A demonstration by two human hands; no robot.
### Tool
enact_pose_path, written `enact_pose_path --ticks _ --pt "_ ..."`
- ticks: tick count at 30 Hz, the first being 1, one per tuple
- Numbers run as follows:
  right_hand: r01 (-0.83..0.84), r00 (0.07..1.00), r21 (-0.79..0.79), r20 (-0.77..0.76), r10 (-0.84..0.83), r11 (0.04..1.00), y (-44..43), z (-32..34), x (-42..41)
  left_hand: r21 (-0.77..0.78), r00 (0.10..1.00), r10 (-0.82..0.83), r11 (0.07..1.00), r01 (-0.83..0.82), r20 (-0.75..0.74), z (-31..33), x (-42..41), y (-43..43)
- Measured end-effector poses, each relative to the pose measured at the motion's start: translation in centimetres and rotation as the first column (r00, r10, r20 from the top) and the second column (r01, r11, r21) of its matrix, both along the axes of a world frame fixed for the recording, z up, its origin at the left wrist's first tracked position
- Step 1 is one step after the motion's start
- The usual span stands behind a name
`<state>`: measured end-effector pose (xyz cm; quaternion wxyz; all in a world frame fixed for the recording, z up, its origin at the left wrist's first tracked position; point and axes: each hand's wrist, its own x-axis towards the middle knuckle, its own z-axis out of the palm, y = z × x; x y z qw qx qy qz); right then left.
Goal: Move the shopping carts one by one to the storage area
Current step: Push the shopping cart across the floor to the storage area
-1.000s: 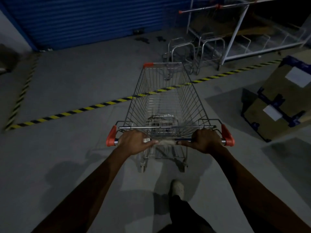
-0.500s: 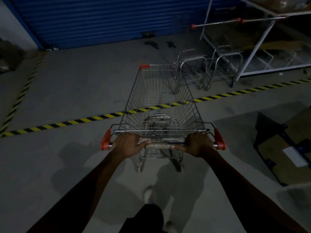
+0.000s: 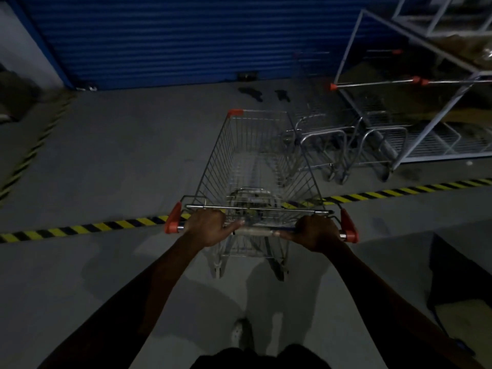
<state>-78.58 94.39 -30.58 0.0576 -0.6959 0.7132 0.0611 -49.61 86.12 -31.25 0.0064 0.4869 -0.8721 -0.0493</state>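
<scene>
Fingers (image 3: 213, 218) of the left hand (image 3: 210, 226) are curled over the handle bar (image 3: 259, 231) near its left orange cap (image 3: 173, 221), thumb stretched inward along the bar. The right hand (image 3: 315, 231) is wrapped round the same bar close to the right cap (image 3: 348, 227); this grip matches the one half a second ago. What has changed is the ground. The yellow-and-black striped tape (image 3: 80, 227), which then crossed under the middle of the basket, now runs at handle level, so most of the shopping cart (image 3: 255, 161) lies beyond it. The rear wheels (image 3: 218, 270) are on the near side. The parked carts (image 3: 346, 139) under the metal rack (image 3: 436, 145) look larger and sit just beside the basket's front right. The cardboard box seen at the right edge earlier has slid almost out of view. The cart stands on the concrete floor (image 3: 119, 155) straight ahead of the person. Its long axis runs away from the body, and its nose points at the blue roller shutter (image 3: 186, 35). One pale shoe (image 3: 241, 332) shows below.
</scene>
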Motion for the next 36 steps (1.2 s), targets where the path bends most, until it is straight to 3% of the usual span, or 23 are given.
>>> enact_pose_path --ticks 7,20,26,36 --pt "-0.019 1.0 0.013 0.025 0.019 1.0 -11.9 0.2 -2.5 0.001 0.999 -0.017 1.0 0.017 0.029 -0.8 -2.4 -12.1" --pt "-0.041 0.997 -0.051 0.063 0.044 0.998 -36.6 -0.5 -9.1 0.11 0.993 0.105 0.988 -0.11 0.054 0.5 -9.3 -35.3" --pt "-0.065 0.996 -0.023 0.06 0.066 0.998 -46.0 -0.3 -10.9 -0.019 0.988 0.144 0.989 -0.143 0.047 -0.4 -10.7 -43.8" --pt "-0.066 0.996 0.03 0.056 0.064 0.997 -57.8 -1.5 -12.4 -0.057 0.986 0.154 0.987 -0.15 0.066 -0.6 -12.1 -54.5"
